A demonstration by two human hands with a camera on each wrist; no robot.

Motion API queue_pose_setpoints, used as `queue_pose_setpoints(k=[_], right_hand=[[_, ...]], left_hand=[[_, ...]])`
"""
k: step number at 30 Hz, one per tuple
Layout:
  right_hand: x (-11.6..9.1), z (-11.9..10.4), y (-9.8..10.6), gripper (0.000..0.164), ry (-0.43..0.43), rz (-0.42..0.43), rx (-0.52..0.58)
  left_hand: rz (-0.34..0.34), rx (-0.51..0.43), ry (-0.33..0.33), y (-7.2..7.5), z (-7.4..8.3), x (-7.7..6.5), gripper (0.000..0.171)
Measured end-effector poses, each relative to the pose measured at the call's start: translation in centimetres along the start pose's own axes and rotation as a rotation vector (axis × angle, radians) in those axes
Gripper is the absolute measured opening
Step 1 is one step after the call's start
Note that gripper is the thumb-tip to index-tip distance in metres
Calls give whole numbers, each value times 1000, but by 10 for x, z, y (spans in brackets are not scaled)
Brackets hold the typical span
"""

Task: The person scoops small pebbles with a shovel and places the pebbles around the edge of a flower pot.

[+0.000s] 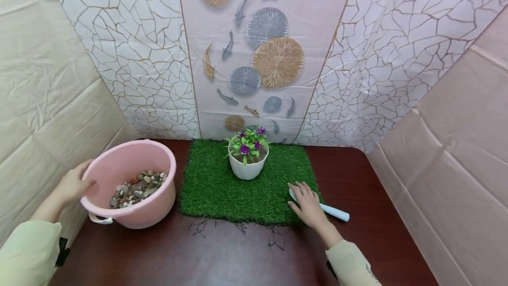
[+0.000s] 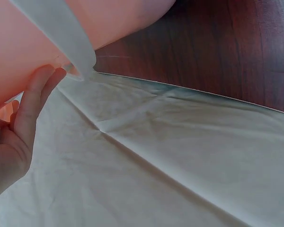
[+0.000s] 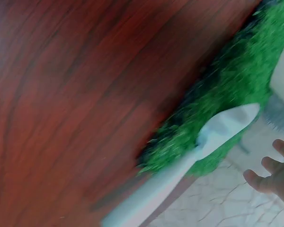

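At the left of the head view, my left hand (image 1: 72, 185) grips the rim of a pink tub (image 1: 160, 204), its thumb over the inside edge. Several mixed pebbles (image 1: 139, 187) lie in the tub. The left wrist view shows the left fingers (image 2: 31, 106) against the tub's outer wall, beside its white handle (image 2: 66, 35). Over the mat's right edge, my right hand (image 1: 309, 206) hovers with fingers spread above a pale blue garden trowel (image 1: 336, 213). In the right wrist view a gap separates that hand from the trowel (image 3: 229, 126).
A white pot (image 1: 247, 170) with purple flowers and green leaves stands on a green artificial grass mat (image 1: 210, 184). Loose dark strands (image 1: 275, 238) lie at the mat's front edge. The dark red table (image 1: 381, 215) is enclosed by cloth-covered walls (image 1: 448, 158) at the back and sides.
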State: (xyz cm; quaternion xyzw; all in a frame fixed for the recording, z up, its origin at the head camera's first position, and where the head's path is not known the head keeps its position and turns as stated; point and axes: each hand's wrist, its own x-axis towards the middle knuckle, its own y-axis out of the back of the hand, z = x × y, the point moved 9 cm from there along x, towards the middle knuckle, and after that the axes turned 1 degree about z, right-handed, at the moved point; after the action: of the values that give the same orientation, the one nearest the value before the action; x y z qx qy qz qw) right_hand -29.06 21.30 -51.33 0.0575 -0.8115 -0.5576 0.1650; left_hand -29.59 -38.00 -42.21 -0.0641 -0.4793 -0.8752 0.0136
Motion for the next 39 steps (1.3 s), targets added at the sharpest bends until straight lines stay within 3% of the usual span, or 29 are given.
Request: queue_pose_setpoints(k=[14,24,33,39], right_hand=[[-11,51,7,57,-70,17,-103],[-21,78,13,54,-134,-3,-133],[-21,73,15,55,-121,5,-130],[-5,36,12,58,-42,10,-82]], left_hand=[[22,-21,44,-1,-3,-18,57],[12,-38,31,1,-4,-27,58],[8,-29,-7,1,-2,-44,57],[16,-25,5,1,1,-53,58]])
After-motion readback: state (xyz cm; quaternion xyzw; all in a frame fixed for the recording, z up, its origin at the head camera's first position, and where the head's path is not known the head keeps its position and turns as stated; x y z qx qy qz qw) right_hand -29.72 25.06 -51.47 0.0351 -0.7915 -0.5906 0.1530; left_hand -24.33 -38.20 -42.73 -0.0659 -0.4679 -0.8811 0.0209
